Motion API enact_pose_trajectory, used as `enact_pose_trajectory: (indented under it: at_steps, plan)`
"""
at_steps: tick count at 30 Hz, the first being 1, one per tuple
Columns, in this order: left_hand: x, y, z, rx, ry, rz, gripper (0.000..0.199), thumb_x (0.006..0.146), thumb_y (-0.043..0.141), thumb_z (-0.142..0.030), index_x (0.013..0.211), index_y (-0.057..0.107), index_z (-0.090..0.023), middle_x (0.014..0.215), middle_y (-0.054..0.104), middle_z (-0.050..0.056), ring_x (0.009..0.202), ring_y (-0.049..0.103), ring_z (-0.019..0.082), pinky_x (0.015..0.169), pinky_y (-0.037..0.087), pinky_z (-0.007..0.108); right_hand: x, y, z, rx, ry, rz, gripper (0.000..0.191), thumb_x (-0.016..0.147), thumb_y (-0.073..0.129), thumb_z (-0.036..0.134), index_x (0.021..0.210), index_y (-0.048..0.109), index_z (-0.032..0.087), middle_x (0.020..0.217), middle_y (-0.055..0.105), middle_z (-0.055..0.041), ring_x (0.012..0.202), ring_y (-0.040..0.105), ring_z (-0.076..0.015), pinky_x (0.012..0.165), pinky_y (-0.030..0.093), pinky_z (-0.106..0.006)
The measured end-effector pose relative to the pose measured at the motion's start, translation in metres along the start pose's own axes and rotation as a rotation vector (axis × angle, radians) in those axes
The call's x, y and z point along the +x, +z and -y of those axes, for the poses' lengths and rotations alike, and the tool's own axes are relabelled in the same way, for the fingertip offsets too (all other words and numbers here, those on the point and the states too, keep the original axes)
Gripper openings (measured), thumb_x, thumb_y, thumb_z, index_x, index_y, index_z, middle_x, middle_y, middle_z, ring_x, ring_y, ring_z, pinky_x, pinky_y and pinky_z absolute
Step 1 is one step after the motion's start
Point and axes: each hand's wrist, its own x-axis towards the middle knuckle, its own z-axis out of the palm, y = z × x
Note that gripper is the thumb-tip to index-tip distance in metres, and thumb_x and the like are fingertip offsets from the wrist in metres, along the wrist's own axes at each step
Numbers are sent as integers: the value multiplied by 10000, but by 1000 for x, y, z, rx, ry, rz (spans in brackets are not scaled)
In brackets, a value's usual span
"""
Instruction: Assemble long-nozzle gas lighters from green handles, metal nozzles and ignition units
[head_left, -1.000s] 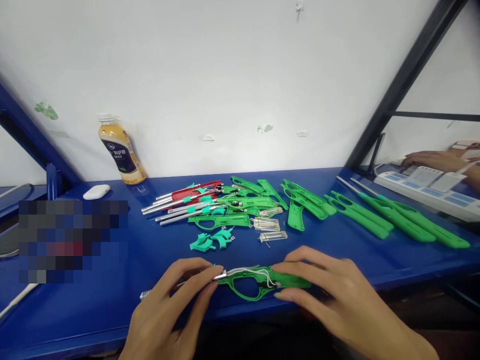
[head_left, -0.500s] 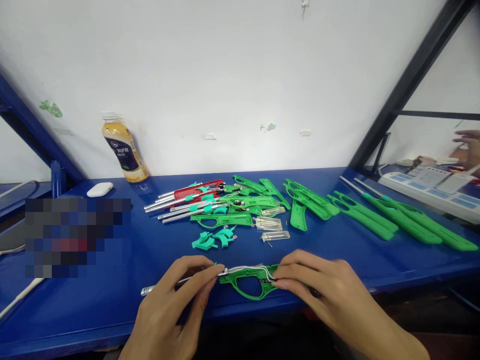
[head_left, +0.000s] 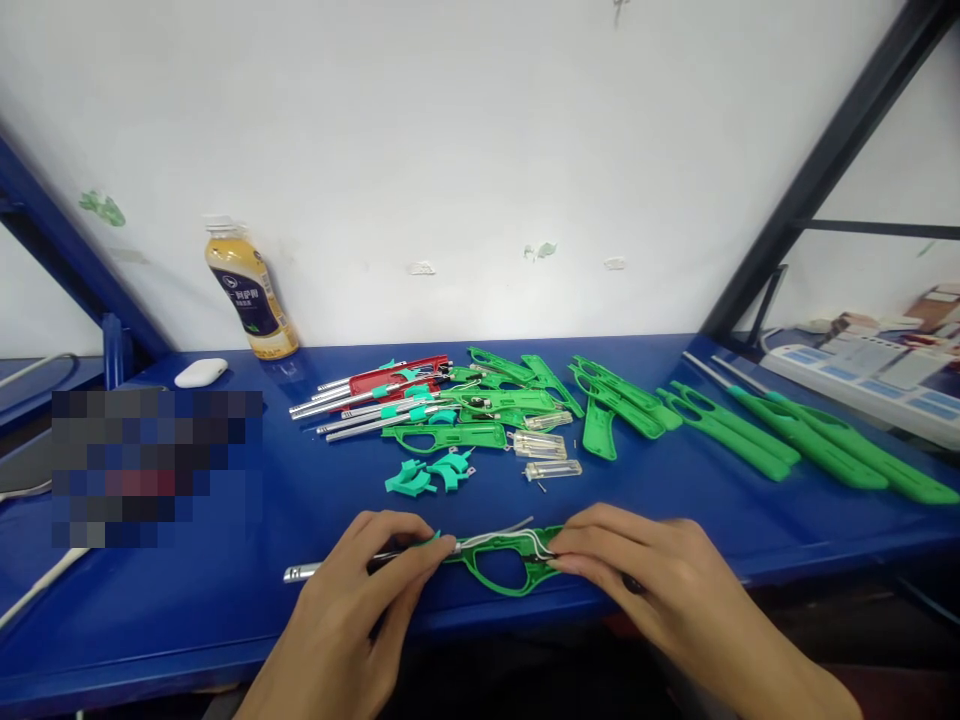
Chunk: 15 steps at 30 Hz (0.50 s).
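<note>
At the table's front edge lies the green half shell of a stick lighter (head_left: pixel 543 576), open side up, with a looped trigger guard. My left hand (head_left: pixel 352 590) pinches a silver lighter tube (head_left: pixel 301 572) at the shell's left end; the tube's tip pokes out left of the hand. White wires (head_left: pixel 517 534) run from the tube along the shell to my right hand (head_left: pixel 637 560). That hand's fingers are closed on the shell's right end, by a small black part at the wires' end. A thin clear hose (head_left: pixel 519 524) sticks up above the shell. My fingers hide the shell's right part.
Behind lie teal triggers (head_left: pixel 411 480), clear fuel tanks (head_left: pixel 553 469), more green shells (head_left: pixel 600 430), a red shell (head_left: pixel 367 381) and several tubes. Closed green lighters (head_left: pixel 810 440) and a power strip (head_left: pixel 847 385) are at right. A bottle (head_left: pixel 251 295) and white case (head_left: pixel 201 373) stand back left.
The thin clear hose now stands out above the shell, and the tube in my left hand has shifted slightly. Another person's hand at far right has moved down.
</note>
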Motion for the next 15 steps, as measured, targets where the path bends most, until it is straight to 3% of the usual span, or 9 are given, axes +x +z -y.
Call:
enact_pose_trajectory:
  at_steps: [9,15]
  plan:
    - [-6,2,3,42,-9,58,358,1121,506,-208,1334,729,-389,1208,715,15,1052,736,158,876,619,267,0,3,0,-10,11,-9,242,1148,536,359,1147,772,305,1111,799,14,894,799,-137,844,599,-254]
    - [-4,6,4,2,-12,32,340,1142,473,-248,1302,740,-386,1155,718,5,964,733,140,803,607,231,2,2,0,8,-8,-19,248,1151,524,359,1142,765,302,1105,797,4,894,793,-137,839,596,-243]
